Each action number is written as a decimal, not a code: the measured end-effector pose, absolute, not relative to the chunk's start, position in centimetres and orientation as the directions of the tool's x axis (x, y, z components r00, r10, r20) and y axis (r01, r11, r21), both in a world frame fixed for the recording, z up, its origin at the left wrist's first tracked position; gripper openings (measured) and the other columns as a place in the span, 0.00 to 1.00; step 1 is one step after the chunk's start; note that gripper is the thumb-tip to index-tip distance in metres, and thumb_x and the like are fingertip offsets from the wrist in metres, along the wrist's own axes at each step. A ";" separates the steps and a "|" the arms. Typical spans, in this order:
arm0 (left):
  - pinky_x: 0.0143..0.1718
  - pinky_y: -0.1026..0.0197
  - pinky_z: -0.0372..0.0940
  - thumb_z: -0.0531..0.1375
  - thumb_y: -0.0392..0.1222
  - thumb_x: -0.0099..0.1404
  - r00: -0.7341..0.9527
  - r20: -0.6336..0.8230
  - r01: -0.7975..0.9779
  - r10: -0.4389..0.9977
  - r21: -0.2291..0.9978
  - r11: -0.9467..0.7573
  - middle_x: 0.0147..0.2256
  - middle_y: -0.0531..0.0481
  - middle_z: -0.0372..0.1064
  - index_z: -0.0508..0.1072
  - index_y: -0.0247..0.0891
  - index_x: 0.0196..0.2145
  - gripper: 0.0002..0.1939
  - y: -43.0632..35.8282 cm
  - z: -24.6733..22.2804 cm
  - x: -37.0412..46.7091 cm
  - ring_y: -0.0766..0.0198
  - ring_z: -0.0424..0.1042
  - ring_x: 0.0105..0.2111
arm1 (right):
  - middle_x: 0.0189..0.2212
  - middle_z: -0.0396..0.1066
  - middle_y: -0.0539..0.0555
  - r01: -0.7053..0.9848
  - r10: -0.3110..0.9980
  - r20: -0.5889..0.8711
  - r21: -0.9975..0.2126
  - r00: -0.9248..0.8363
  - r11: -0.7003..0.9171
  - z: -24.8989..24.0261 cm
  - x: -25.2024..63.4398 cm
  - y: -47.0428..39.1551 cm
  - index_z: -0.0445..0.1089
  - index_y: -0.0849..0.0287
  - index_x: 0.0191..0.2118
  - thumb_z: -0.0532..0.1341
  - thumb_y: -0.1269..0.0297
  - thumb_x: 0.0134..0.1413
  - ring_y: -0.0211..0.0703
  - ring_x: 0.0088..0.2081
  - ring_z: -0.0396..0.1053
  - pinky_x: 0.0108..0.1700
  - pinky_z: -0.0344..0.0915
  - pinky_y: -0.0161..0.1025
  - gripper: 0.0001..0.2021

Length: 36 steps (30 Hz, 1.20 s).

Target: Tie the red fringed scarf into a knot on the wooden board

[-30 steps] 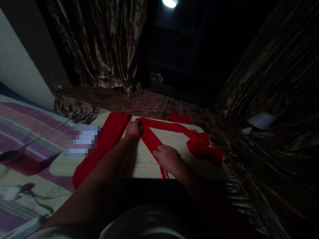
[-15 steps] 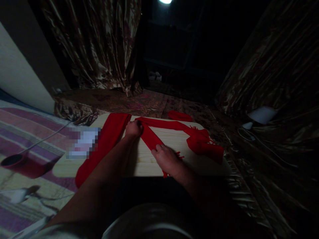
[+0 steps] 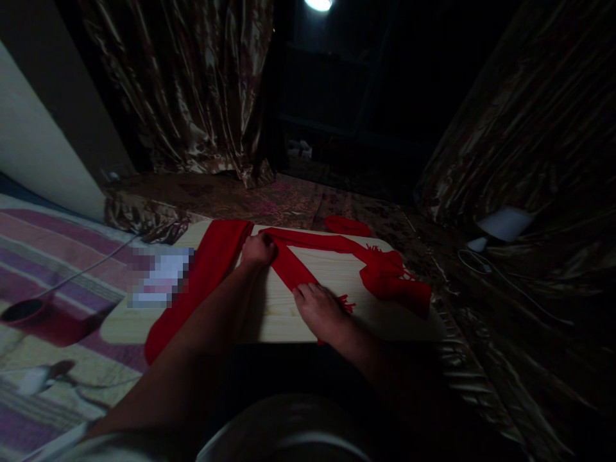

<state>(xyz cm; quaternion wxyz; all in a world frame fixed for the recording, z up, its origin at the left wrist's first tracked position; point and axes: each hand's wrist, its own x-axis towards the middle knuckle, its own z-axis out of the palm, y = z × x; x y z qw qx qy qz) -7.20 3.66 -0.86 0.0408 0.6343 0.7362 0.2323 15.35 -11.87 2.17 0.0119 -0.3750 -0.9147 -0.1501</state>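
A long red fringed cloth (image 3: 294, 264) lies on a pale wooden board (image 3: 282, 317), bent in a sharp angle near the far edge. My left hand (image 3: 258, 249) is closed on the cloth at that bend. Lower down the same strip, my right hand (image 3: 318, 308) rests on the cloth with its fingers bent over it; red fringe shows beside it. From the bend another stretch runs right to a bunched red part (image 3: 385, 273). A wide folded red cloth (image 3: 202, 276) lies across the board's left side, partly behind my left forearm.
On the striped bedding (image 3: 108, 237) at the left are a red cup (image 3: 60, 324) and a white plug (image 3: 36, 380) with cable. A red item (image 3: 347, 224) lies beyond the board. At the right stands a white lamp (image 3: 506, 223). Curtains (image 3: 206, 83) hang behind.
My right hand has shifted slightly down and covers more of the fringed end. My left hand stays at the bend, almost unmoved.
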 end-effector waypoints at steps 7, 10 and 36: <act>0.50 0.50 0.68 0.55 0.50 0.65 -0.212 0.237 0.909 0.948 0.405 0.102 0.45 0.38 0.76 0.75 0.40 0.50 0.21 3.9 -1.0 -7.2 0.44 0.71 0.52 | 0.47 0.70 0.63 0.674 0.650 0.183 0.261 -0.737 0.691 2.0 15.8 -12.0 0.65 0.66 0.59 0.50 0.74 0.68 0.48 0.45 0.66 0.49 0.67 0.46 0.18; 0.49 0.49 0.68 0.54 0.50 0.65 -0.209 0.231 0.907 0.950 0.410 0.100 0.46 0.37 0.76 0.75 0.39 0.51 0.22 3.9 -1.0 -7.2 0.44 0.72 0.51 | 0.45 0.70 0.62 0.658 0.646 0.150 0.281 -0.749 0.698 2.2 15.7 -11.9 0.69 0.65 0.55 0.52 0.73 0.67 0.49 0.44 0.66 0.47 0.67 0.45 0.15; 0.48 0.50 0.68 0.55 0.49 0.65 -0.201 0.229 0.921 0.952 0.376 0.104 0.46 0.37 0.76 0.74 0.38 0.50 0.20 3.6 -0.5 -7.0 0.44 0.70 0.51 | 0.39 0.72 0.57 0.602 0.609 -0.005 0.152 -0.793 0.784 4.6 18.9 -13.6 0.72 0.60 0.41 0.56 0.72 0.64 0.48 0.43 0.65 0.47 0.59 0.44 0.08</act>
